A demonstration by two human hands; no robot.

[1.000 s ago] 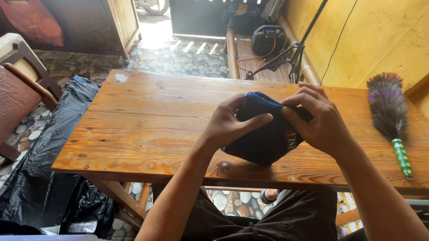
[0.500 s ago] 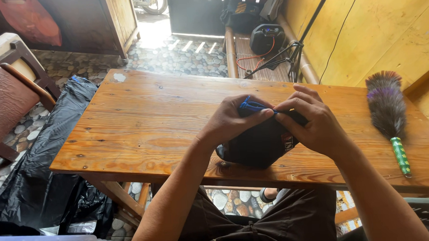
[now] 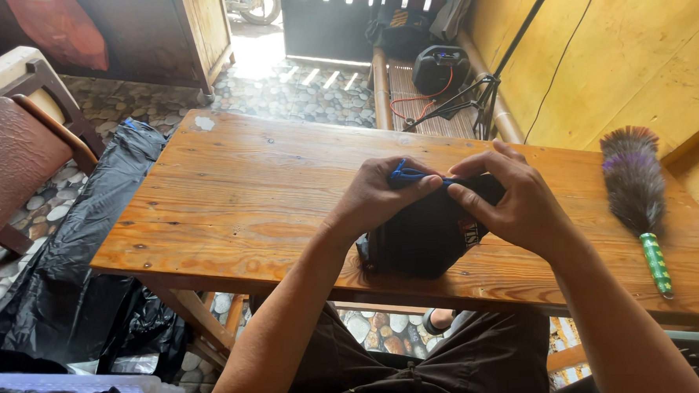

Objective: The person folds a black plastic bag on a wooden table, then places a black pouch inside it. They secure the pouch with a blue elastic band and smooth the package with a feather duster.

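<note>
both hands, left hand (image 3: 377, 199) and right hand (image 3: 515, 201), pinch one dark folded cloth (image 3: 426, 236) along its blue top edge at the near edge of the one wooden table (image 3: 247, 193). one feather duster (image 3: 636, 188) lies well right. the cloth's printing is partly hidden.

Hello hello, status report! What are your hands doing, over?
Left hand and right hand both pinching the dark blue folded cloth on the wooden table. Feather duster with green handle lies clear, to the right.
</note>
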